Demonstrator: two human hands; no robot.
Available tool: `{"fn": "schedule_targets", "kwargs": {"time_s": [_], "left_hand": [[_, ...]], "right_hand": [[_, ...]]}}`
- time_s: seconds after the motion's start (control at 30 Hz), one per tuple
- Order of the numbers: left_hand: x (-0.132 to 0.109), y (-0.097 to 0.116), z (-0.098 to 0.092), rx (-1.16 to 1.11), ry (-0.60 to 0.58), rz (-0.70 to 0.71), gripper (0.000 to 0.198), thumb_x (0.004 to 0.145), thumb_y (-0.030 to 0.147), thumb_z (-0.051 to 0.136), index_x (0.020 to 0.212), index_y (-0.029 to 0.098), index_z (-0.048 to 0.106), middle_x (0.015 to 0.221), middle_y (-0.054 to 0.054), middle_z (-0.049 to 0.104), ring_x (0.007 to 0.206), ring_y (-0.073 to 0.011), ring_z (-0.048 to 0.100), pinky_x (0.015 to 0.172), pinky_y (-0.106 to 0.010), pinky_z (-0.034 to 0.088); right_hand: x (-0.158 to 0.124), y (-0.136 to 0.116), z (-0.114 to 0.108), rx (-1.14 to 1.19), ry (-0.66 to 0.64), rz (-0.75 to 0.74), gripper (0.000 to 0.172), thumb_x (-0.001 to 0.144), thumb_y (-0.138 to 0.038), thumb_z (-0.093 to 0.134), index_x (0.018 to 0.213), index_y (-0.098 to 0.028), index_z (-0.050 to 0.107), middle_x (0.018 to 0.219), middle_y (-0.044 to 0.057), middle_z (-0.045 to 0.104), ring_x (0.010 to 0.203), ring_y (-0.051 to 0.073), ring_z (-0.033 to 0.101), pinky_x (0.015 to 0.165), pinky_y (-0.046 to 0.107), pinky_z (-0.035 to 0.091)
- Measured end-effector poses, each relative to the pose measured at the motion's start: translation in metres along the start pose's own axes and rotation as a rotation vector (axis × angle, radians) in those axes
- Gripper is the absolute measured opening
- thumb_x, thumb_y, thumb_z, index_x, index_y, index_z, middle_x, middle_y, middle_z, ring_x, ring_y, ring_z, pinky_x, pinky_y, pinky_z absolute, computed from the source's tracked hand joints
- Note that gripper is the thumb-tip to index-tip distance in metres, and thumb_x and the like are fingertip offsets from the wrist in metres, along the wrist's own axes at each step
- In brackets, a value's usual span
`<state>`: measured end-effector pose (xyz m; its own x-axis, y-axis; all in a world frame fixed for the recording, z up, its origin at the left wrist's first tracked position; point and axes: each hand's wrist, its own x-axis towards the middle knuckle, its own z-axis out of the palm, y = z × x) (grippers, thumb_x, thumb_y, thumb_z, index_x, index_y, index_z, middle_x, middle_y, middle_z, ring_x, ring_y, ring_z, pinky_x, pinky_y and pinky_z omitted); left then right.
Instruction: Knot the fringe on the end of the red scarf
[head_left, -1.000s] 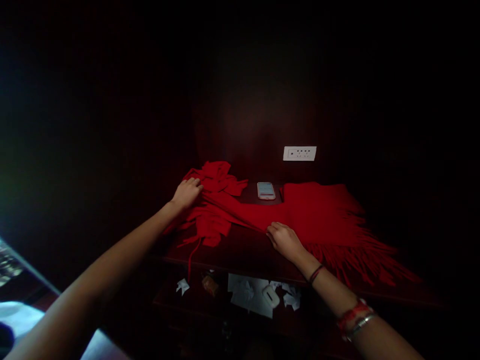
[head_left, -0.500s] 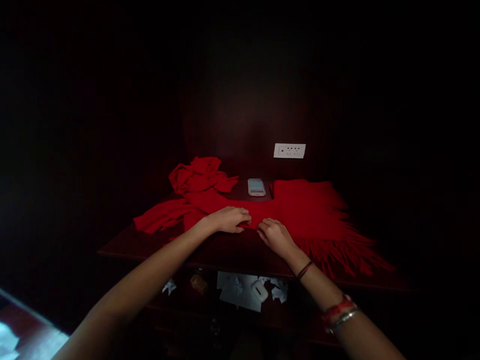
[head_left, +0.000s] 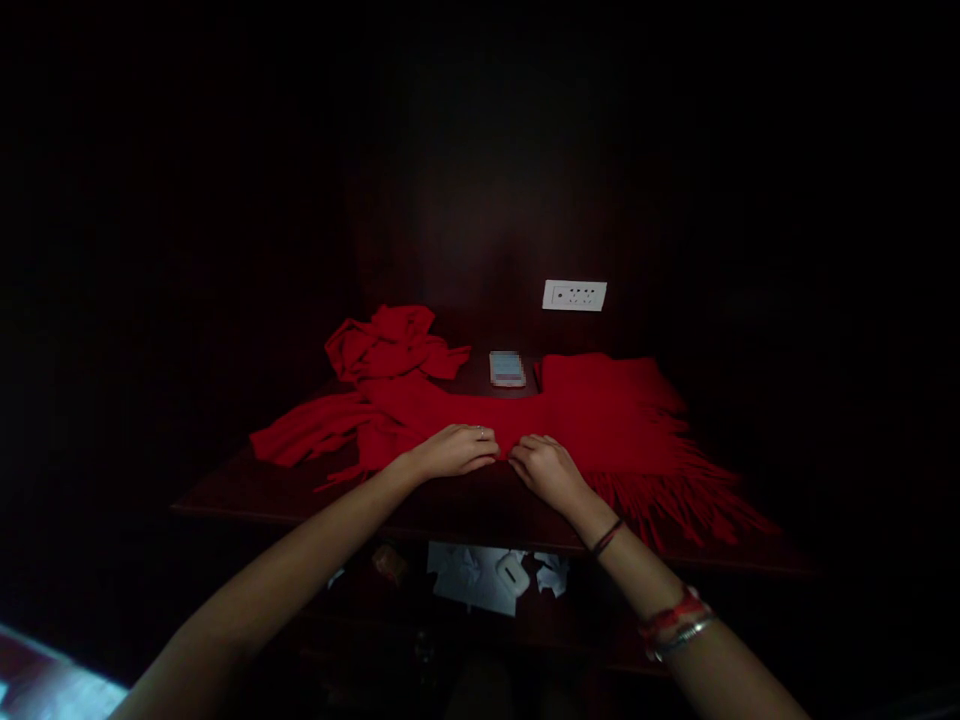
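Head view: note left hand (head_left: 457,451) and right hand (head_left: 550,472) side by side at near edge of red scarf (head_left: 517,415), fingers bent and held together; cannot tell whether pinching it. See scarf across table (head_left: 465,510), bunched at left, flat and fringed at right; phone (head_left: 507,369) beyond, socket (head_left: 574,295) on far wall (head_left: 465,230).

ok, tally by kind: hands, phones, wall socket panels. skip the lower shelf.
Hands: 2 (left hand, right hand, both at the near edge of the red cloth)
Phone: 1
Wall socket panel: 1
Total: 4
Red cloth uncounted: overlaps hide the number of pieces.
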<state>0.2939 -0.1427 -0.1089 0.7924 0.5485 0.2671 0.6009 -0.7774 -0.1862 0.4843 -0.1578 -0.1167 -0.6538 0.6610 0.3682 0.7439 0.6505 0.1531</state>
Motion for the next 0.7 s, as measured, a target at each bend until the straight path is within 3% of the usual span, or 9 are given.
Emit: {"fn": "schedule_targets", "kwargs": {"time_s": [0.4, 0.7], "left_hand": [[0.0005, -0.0005, 0.0050, 0.020, 0.038, -0.030, 0.024, 0.086, 0.030, 0.033, 0.085, 0.019, 0.054, 0.083, -0.001, 0.053, 0.077, -0.0111, 0.050, 0.071, -0.020, 0.037], [-0.0049, -0.0079, 0.0012, 0.100, 0.005, -0.070, 0.020, 0.085, 0.027, 0.034, 0.086, 0.020, 0.053, 0.084, -0.002, 0.052, 0.077, -0.0122, 0.050, 0.067, -0.020, 0.037]], "right_hand": [[-0.0007, -0.0033, -0.0024, -0.009, -0.005, -0.023, 0.022, 0.083, -0.024, 0.038, 0.082, -0.017, 0.058, 0.080, 0.005, 0.058, 0.077, 0.014, 0.050, 0.072, 0.026, 0.032], [-0.0031, -0.0004, -0.0037, -0.020, 0.005, 0.064, 0.017, 0.080, -0.022, 0.042, 0.086, -0.017, 0.057, 0.084, 0.006, 0.057, 0.083, 0.016, 0.049, 0.075, 0.027, 0.032]]}}
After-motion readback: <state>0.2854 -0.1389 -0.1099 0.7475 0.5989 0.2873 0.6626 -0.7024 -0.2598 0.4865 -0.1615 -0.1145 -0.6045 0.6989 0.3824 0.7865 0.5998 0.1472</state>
